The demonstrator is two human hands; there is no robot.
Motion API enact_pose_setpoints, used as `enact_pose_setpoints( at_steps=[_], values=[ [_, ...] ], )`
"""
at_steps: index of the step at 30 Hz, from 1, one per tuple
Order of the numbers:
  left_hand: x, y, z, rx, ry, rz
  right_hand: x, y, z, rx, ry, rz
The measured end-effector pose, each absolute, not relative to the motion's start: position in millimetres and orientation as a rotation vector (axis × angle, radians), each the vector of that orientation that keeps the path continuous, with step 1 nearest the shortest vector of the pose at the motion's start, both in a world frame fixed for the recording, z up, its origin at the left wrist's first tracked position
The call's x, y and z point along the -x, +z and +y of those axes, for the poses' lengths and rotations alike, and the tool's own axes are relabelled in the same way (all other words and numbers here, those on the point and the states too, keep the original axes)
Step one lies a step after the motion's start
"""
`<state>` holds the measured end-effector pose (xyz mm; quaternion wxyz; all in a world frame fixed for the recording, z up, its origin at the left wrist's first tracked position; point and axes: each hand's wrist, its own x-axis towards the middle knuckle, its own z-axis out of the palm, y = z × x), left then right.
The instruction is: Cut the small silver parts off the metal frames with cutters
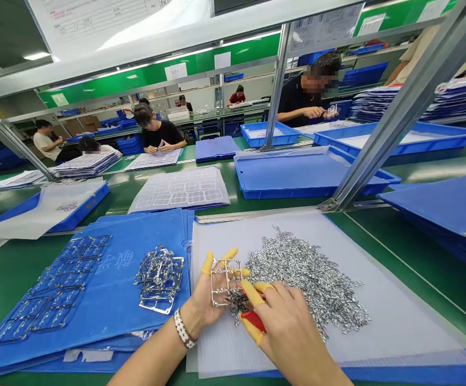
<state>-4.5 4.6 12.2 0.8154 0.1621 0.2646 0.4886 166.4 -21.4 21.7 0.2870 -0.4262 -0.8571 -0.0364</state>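
My left hand (pixel 203 303) is turned palm up and grips a silver sprue frame (pixel 227 279) between its fingers. Yellow finger cots cover several fingertips on both hands. Small silver pieces sit bunched at the frame's lower right, over my left palm. Wrapped around red-handled nippers (pixel 254 320), my right hand (pixel 291 321) has the tool at the frame's lower right corner; the jaws are mostly hidden. Just beyond, a large heap of small silver pieces (pixel 301 273) spreads over a white sheet (pixel 217 343). Left of my hands lies a tangled pile of silver frames (pixel 160 279).
More frames (pixel 62 281) lie in rows on a blue sheet (pixel 116 284) at left. Metal uprights (pixel 393 112) stand beyond the work area. Blue trays (pixel 293 190) and printed sheets (pixel 182 187) sit across the bench. Several people work opposite, one holding a frame (pixel 331 111).
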Motion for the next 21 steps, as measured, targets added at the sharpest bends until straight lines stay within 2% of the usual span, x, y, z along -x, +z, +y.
enact_pose_setpoints(
  at_steps=[16,21],
  values=[
    [4.0,8.4,5.6,-0.468,1.042,0.795,-137.5,36.8,-18.4,1.208,-0.454,-2.487],
    [4.4,5.8,6.1,-0.434,1.03,0.748,-142.3,40.4,-20.7,1.207,-0.416,-2.443]
  ],
)
